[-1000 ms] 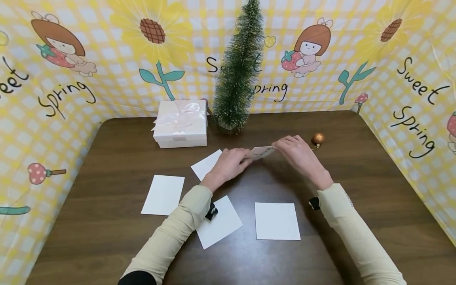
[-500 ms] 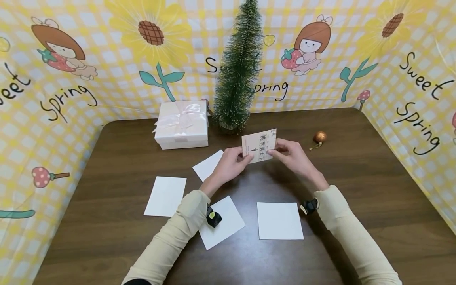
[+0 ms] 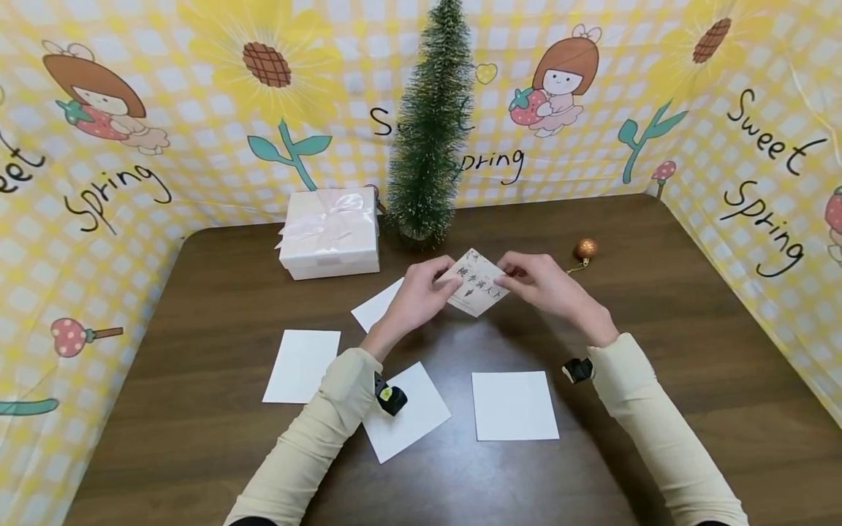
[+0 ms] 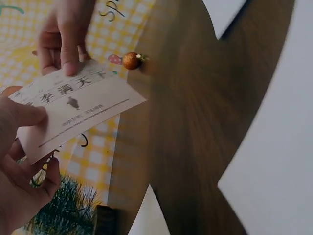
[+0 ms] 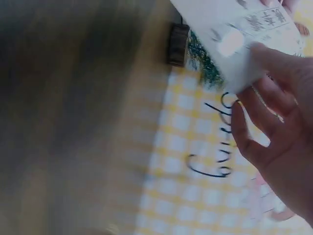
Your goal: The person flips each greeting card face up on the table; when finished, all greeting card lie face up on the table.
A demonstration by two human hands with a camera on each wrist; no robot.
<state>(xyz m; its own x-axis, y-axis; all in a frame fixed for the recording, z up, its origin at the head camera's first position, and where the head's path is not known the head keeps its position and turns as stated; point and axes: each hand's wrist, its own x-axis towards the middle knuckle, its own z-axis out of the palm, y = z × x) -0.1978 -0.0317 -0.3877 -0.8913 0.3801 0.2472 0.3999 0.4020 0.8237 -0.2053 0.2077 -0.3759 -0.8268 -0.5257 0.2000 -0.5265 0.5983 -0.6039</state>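
A small printed card (image 3: 479, 290) is held above the brown wood-grain table (image 3: 658, 351), pinched from both sides. It is a flat, thin rectangle of pale paper with a line of dark characters and a small dark mark, and it is seen turned like a diamond, one corner pointing away toward the tree and one toward the person. Its long axis is set on a slant between the two hands.

The card's left corner is pinched by the left hand (image 3: 421, 296), thumb on the printed face and fingers curled behind. The right corner is pinched by the right hand (image 3: 542, 281) between thumb and fingertips.

Left of the grip, a white ribboned gift box (image 3: 330, 234) stands. Just beyond the card, a bristly green miniature tree (image 3: 427, 139) rises. Right of the right hand, a small glittery copper bauble (image 3: 585, 249) lies. Nearer the person, four blank white paper sheets (image 3: 514, 405) lie flat.
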